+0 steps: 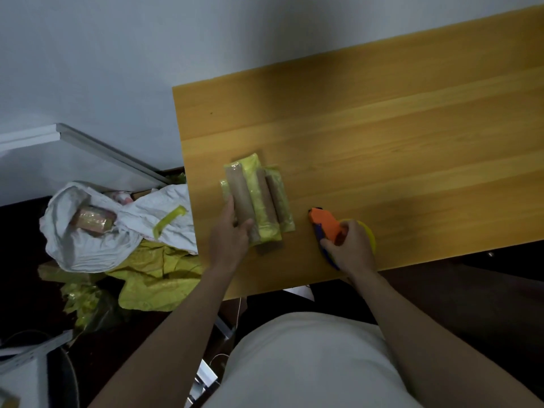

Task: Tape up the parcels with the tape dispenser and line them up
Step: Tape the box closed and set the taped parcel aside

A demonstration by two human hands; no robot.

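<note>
Three yellow-wrapped parcels with brown tape strips (259,198) lie side by side, overlapping, near the left end of the wooden table (382,142). My left hand (232,240) grips the near end of the leftmost parcel (240,195), thumb on top. My right hand (350,248) holds the orange and blue tape dispenser (326,223) with its yellow roll, resting on the table just right of the parcels.
On the floor left of the table sits a white sack (97,231) holding a pinkish wrapped packet (92,220), with crumpled yellow wrapping (153,278) below it. The table's near edge runs just under my wrists. A white wall stands behind.
</note>
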